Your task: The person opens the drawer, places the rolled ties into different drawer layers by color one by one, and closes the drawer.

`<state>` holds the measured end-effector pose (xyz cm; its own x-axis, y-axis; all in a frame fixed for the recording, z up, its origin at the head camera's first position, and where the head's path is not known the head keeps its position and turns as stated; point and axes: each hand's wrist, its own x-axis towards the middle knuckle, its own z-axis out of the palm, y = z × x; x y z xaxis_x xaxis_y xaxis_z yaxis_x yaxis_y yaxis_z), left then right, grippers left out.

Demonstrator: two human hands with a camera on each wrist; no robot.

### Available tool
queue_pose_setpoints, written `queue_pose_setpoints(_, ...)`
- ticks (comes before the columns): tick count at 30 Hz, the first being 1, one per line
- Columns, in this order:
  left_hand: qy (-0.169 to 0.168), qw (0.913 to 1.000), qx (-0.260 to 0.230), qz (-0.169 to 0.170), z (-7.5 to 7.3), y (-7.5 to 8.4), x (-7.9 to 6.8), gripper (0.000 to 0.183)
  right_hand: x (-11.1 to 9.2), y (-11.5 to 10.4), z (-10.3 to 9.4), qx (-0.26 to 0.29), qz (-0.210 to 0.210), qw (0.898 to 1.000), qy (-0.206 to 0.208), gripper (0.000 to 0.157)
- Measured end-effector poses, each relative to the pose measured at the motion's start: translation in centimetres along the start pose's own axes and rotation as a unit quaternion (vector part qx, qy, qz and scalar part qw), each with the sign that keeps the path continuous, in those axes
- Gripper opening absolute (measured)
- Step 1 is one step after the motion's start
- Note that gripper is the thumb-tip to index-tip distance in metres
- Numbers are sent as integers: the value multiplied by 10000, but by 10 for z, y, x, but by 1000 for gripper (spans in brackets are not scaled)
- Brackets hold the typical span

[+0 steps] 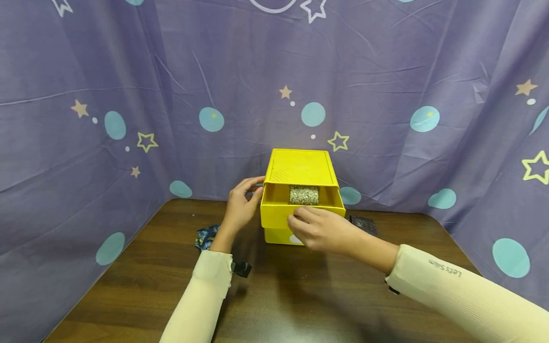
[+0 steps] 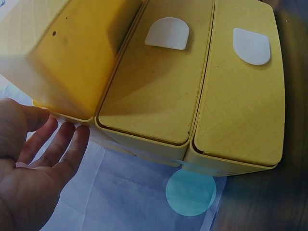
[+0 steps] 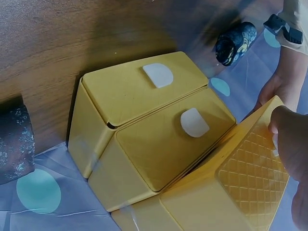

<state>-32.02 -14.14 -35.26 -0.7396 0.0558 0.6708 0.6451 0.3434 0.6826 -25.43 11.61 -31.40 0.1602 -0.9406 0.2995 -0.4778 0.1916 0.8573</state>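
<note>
1. Yellow drawer [image 1: 276, 216]: it is the top one of a yellow cabinet [image 1: 301, 166], stands partly open toward the person and is near the middle of the far part of the table [image 1: 274, 295].
2. The right hand [image 1: 319, 231] is at the drawer's front, its fingers curled and pinching a white handle [image 3: 275, 144], which the hand mostly hides.
3. The left hand [image 1: 242, 202] touches the cabinet's left side edge with fingertips; its fingers are extended and slightly spread.
4. Inside the drawer lies a glittery gold roll [image 1: 304, 195], well apart from both hands.
5. Below, two closed drawers [image 2: 149, 82] each carry a white tab.
6. Just left of the cabinet, partly behind the left forearm, is a dark blue patterned bundle [image 1: 207, 237]. To the right lies a black patterned item [image 1: 363, 225], partly hidden by the right forearm.
7. Cream sleeves [image 1: 463, 290] cover both forearms.
8. Behind hangs a purple curtain [image 1: 257, 71] with stars and turquoise dots.
</note>
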Motion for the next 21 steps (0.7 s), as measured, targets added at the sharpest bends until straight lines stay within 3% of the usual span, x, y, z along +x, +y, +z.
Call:
queue_pose_setpoints(11,-23,10000,36,26,0,1,-1,31,-1,5,11,-60,146,9997,192,33)
queue_pose_setpoints(21,7,10000,43,80,0,1,0,30,-2,7,18,-88,146,9998,84,35)
